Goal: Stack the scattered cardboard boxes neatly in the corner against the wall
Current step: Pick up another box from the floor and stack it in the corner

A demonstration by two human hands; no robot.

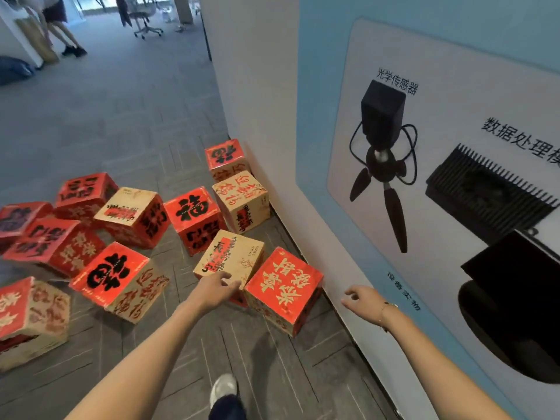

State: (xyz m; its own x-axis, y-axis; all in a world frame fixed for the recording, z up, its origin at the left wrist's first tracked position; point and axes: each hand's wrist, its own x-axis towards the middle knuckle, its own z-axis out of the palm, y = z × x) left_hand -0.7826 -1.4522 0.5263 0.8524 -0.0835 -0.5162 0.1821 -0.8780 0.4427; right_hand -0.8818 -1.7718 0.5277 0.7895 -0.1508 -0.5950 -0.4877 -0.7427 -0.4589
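Along the wall's foot [303, 253], my left hand [213, 291] and right hand [360, 298] flank the red box [283, 286], fingers loosely apart, presumably poised to lift it.

Poster [439, 177] on the wall [257, 86] shows a tripod sensor and finned module, Chinese labels. Grey carpet [121, 116]. Far back: office chair [147, 21], a person's legs [65, 34], dark bag [13, 69].

Bare forearms, thin bracelet [384, 310] on right wrist; white shoe [223, 389], dark trouser leg [227, 409]
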